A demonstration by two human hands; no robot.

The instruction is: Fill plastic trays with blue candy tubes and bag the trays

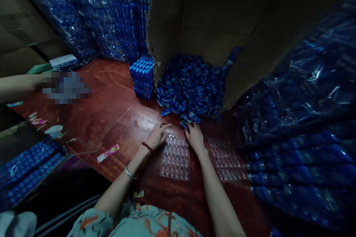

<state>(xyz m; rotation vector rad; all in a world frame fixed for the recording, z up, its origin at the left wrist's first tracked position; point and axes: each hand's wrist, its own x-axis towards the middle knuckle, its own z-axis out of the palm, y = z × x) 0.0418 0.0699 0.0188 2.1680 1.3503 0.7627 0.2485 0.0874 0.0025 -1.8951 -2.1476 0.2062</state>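
Standing open on the far side, a cardboard box [211,14] is holding a heap of blue packets [191,85]. Nearer, a clear blister tray [175,157] is lying between your forearms [218,189]. Your left hand [160,134] is resting by its far left corner; your right hand [195,137] is curving its fingers at one small blue packet [184,124]. Whether either is gripping, I cannot tell.

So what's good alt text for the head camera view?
A person's right hand touches a small blue pack, the left hand beside a clear moulded tray on a reddish surface; ahead, an open cardboard box holds many similar packs.
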